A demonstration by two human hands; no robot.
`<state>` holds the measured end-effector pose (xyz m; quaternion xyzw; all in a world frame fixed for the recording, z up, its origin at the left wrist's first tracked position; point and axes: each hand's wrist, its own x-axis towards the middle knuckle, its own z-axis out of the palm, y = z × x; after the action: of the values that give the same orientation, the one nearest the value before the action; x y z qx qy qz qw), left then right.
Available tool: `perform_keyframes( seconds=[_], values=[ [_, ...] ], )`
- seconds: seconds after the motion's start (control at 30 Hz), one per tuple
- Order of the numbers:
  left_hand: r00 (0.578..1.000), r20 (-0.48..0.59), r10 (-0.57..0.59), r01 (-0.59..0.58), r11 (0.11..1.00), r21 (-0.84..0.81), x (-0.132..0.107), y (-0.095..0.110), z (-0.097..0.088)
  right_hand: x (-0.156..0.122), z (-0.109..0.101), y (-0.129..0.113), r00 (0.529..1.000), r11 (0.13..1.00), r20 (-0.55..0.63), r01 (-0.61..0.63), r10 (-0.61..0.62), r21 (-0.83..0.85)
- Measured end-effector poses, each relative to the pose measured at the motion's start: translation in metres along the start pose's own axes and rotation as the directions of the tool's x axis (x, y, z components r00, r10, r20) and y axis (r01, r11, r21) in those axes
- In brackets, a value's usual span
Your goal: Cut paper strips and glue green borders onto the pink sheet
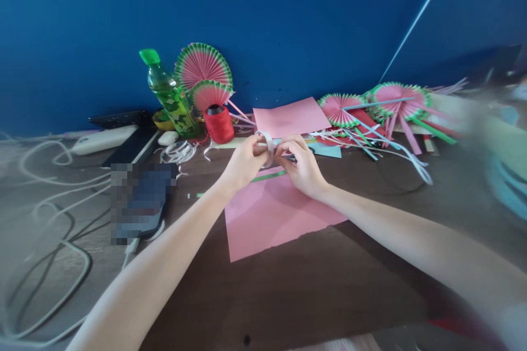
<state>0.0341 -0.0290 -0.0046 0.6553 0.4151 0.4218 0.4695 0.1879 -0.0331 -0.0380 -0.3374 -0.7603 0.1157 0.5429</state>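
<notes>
My left hand (244,163) and my right hand (302,167) meet above a pink paper sheet (272,219) on the dark table. Both pinch a small white roll of tape (267,147) held between them, fingers closed on it. A thin green paper strip (267,176) lies under the hands across the top of the pink sheet.
A red thread spool (219,123), a green bottle (169,94) and pink-green paper fans (203,68) stand at the back by the blue wall. More fans and paper strips (379,107) lie at the right. A second pink sheet (290,117), a phone (140,197) and white cables (53,186) are at the left.
</notes>
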Motion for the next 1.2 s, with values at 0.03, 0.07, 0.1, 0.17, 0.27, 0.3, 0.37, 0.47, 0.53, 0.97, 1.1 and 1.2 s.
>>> perform_keyframes(
  seconds=[0.03, 0.07, 0.1, 0.17, 0.27, 0.3, 0.37, 0.47, 0.53, 0.97, 1.1, 1.2],
  values=[
    [1.000, -0.005, -0.012, 0.012, 1.000, -0.021, 0.001, 0.000, -0.001, 0.000, 0.000, -0.001, 1.000, 1.000, 0.008, 0.015, -0.015, -0.004],
    [1.000, -0.010, -0.027, 0.026, 0.999, -0.041, 0.002, 0.001, -0.002, 0.000, 0.000, -0.001, 0.999, 0.999, 0.016, 0.031, -0.031, -0.010],
    [0.999, -0.012, -0.042, 0.041, 0.997, -0.059, 0.002, 0.002, -0.003, -0.001, 0.000, -0.002, 0.999, 0.999, 0.022, 0.045, -0.045, -0.017],
    [0.997, -0.020, -0.074, 0.071, 0.993, -0.099, 0.004, 0.004, -0.005, -0.001, 0.000, -0.003, 0.997, 0.997, 0.034, 0.073, -0.072, -0.030],
    [0.994, -0.024, -0.106, 0.099, 0.974, -0.206, 0.004, 0.007, -0.009, -0.002, 0.001, -0.005, 0.995, 0.995, 0.042, 0.096, -0.094, -0.039],
    [0.994, -0.014, -0.112, 0.106, 0.965, -0.239, 0.004, 0.008, -0.010, -0.002, 0.001, -0.005, 0.994, 0.994, 0.038, 0.100, -0.098, -0.036],
    [0.992, 0.008, -0.125, 0.122, 0.952, -0.280, 0.004, 0.008, -0.012, -0.002, 0.001, -0.005, 0.994, 0.994, 0.025, 0.108, -0.108, -0.024],
    [0.990, 0.057, -0.132, 0.142, 0.953, -0.267, 0.004, 0.009, -0.013, -0.002, 0.001, -0.004, 0.994, 0.994, 0.007, 0.108, -0.108, 0.002],
    [0.989, 0.088, -0.116, 0.132, 0.968, -0.213, 0.004, 0.009, -0.013, -0.002, 0.001, -0.004, 0.996, 0.996, 0.002, 0.091, -0.091, 0.007],
    [0.978, 0.183, 0.095, -0.108, 0.992, 0.063, 0.001, 0.003, -0.010, -0.007, 0.001, -0.005, 0.999, 0.996, 0.052, -0.013, 0.009, 0.083],
    [0.979, 0.182, 0.094, -0.098, 0.995, 0.010, -0.001, 0.006, -0.009, -0.007, 0.002, -0.005, 0.998, 0.987, 0.049, -0.035, 0.028, 0.157],
    [0.982, 0.169, 0.085, -0.080, 0.996, -0.035, 0.001, 0.006, -0.012, -0.006, 0.002, -0.007, 0.998, 0.985, 0.054, -0.029, 0.020, 0.169]
  ],
)
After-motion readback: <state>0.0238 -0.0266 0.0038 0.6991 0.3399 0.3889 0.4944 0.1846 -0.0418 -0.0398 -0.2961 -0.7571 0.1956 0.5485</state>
